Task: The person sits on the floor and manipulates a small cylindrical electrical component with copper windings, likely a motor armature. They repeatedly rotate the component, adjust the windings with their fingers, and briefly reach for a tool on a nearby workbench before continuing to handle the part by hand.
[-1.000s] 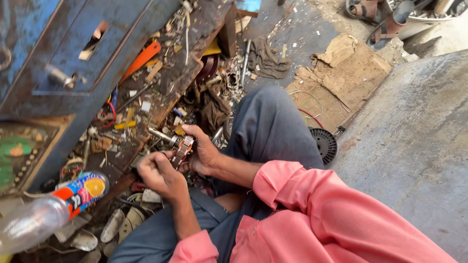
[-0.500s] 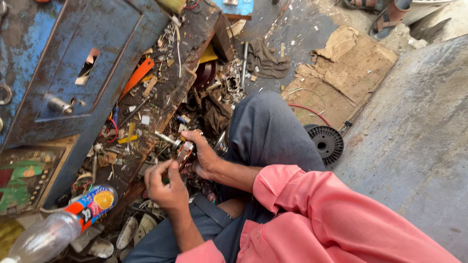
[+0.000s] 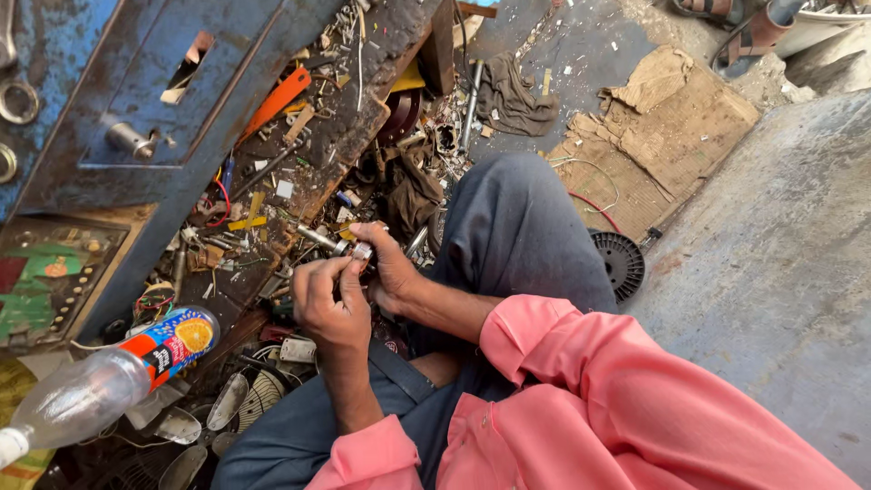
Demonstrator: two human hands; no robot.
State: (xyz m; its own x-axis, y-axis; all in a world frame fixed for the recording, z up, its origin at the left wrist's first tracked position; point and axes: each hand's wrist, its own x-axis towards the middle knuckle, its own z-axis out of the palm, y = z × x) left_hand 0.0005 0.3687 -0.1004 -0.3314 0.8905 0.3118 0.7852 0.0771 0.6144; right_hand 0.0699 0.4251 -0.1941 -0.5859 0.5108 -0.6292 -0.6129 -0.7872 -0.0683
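We pinch the small silver metal shaft part [image 3: 349, 247] with both the left hand [image 3: 328, 304] and right hand [image 3: 388, 268], fingers closed, steadying it firmly.

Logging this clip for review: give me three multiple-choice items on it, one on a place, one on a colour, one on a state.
1. Where does the clear plastic bottle lie?
A. lower left, beside the person's leg
B. on the cardboard
C. in the right hand

2. What colour are the person's sleeves?
A. green
B. pink
C. white

3. How is the small metal part held?
A. lying loose on the ground
B. by the left hand alone
C. between both hands

Answers:
1 A: the bottle rests at the lower left edge, far from the flattened cardboard.
2 B: both sleeves are plainly pink.
3 C: the left hand and the right hand both close their grip on it, above the cluttered ground.
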